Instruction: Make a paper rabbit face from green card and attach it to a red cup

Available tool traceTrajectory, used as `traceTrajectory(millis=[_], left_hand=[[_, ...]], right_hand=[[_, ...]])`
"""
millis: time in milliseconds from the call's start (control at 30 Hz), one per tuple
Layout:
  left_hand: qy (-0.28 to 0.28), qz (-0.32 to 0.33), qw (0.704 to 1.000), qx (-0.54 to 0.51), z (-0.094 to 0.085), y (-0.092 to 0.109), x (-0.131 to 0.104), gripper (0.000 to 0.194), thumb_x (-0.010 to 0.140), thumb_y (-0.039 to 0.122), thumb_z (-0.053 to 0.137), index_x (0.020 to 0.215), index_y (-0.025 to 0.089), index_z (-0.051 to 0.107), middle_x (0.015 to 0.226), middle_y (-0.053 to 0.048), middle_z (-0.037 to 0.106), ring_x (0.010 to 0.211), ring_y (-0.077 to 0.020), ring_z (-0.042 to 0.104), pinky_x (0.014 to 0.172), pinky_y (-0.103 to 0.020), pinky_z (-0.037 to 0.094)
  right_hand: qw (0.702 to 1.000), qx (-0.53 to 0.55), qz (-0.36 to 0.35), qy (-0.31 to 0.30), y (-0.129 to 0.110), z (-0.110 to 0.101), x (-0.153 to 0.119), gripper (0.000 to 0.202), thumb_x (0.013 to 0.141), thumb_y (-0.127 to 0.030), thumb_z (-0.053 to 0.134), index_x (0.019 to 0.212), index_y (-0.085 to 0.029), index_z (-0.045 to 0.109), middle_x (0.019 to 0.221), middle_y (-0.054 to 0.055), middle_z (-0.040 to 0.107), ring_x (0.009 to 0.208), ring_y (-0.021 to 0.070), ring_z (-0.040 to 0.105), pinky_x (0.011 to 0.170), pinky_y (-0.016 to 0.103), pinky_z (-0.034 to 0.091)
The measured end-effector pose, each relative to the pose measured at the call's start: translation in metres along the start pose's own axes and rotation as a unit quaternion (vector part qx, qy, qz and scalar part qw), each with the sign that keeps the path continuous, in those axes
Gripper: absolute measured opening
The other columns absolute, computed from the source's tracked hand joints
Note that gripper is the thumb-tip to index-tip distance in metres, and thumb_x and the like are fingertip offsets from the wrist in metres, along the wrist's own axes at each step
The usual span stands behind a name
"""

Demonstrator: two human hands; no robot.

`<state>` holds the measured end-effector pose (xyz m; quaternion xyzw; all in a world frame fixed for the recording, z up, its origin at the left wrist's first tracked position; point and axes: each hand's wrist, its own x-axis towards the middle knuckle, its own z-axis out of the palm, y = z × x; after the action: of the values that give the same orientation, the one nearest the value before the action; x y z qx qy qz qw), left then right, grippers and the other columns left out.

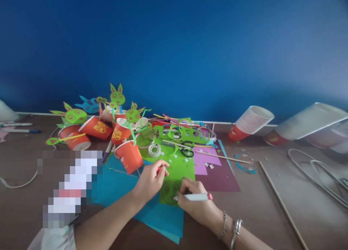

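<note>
My right hand [197, 201] is closed round a white marker [197, 197] with a red end. The marker's tip touches a green sheet of paper [181, 173] near its front edge. On that paper a round face [170, 192] is drawn in dark red line, with eyes inside the circle. My left hand [150, 179] rests on the sheet to the left of the drawing, its fingers curled round a small red marker cap [159, 169], mostly hidden. Blue paper [163, 221] lies under the green sheet and both forearms.
Orange paper cups [129, 156] with green animal faces [117, 97] stand at the left. Behind my hands lie a tape roll [154, 150], scissors [187, 152], green cut-outs [185, 134] and paper scraps. Stacked cups [251, 123] lean at the right, near a wooden stick [281, 203] and cable [318, 173].
</note>
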<state>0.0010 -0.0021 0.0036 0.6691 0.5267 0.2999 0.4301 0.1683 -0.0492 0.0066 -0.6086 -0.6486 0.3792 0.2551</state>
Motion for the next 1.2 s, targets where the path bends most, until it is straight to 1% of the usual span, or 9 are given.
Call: traceTrajectory(millis=[267, 700, 833, 1000, 1200], left_hand=[[-0.003, -0.001, 1.000, -0.005, 0.0006, -0.0018, 0.0006, 0.022, 0.087, 0.023, 0.039, 0.094, 0.016, 0.059, 0.074, -0.003, 0.069, 0.041, -0.0081, 0.049, 0.044, -0.019, 0.038], [-0.003, 0.001, 1.000, -0.006, 0.0011, -0.0028, 0.0000, 0.021, 0.087, 0.023, 0.040, 0.093, 0.016, 0.058, 0.074, -0.003, 0.068, 0.042, -0.0079, 0.049, 0.044, -0.019, 0.038], [-0.004, -0.002, 1.000, -0.005, 0.0007, -0.0020, 0.0002, 0.021, 0.087, 0.023, 0.040, 0.094, 0.016, 0.058, 0.075, -0.003, 0.068, 0.042, -0.0080, 0.049, 0.044, -0.019, 0.038], [-0.005, 0.000, 1.000, -0.004, 0.0004, -0.0019, -0.0002, 0.021, 0.087, 0.024, 0.039, 0.094, 0.016, 0.058, 0.075, -0.003, 0.069, 0.041, -0.0079, 0.049, 0.044, -0.019, 0.038], [-0.004, -0.001, 1.000, -0.002, 0.0004, -0.0016, 0.0008, 0.021, 0.087, 0.023, 0.040, 0.093, 0.016, 0.058, 0.075, -0.003, 0.068, 0.041, -0.0079, 0.049, 0.044, -0.019, 0.038]], right_hand=[[1.000, -0.014, -0.005, -0.009, -0.0004, -0.0006, -0.0006, 0.017, 0.063, -0.015, 0.049, 0.052, -0.021, 0.037, 0.048, -0.006, 0.041, 0.046, 0.0085, 0.038, 0.043, 0.019, 0.026], [1.000, -0.006, 0.011, -0.001, -0.0023, 0.0009, 0.0011, 0.017, 0.065, -0.017, 0.051, 0.052, -0.020, 0.040, 0.048, -0.006, 0.043, 0.046, 0.0085, 0.039, 0.042, 0.019, 0.027], [1.000, 0.002, 0.009, -0.003, -0.0016, 0.0006, -0.0003, 0.018, 0.064, -0.015, 0.050, 0.051, -0.021, 0.038, 0.048, -0.006, 0.043, 0.045, 0.0083, 0.039, 0.042, 0.019, 0.027], [1.000, -0.002, 0.007, 0.000, -0.0015, -0.0002, 0.0001, 0.017, 0.065, -0.016, 0.051, 0.052, -0.020, 0.040, 0.048, -0.006, 0.043, 0.045, 0.0082, 0.040, 0.042, 0.018, 0.027], [1.000, 0.002, 0.005, 0.003, 0.0017, 0.0017, 0.0015, 0.019, 0.065, -0.016, 0.051, 0.052, -0.021, 0.038, 0.047, -0.006, 0.043, 0.045, 0.0081, 0.040, 0.041, 0.018, 0.027]])
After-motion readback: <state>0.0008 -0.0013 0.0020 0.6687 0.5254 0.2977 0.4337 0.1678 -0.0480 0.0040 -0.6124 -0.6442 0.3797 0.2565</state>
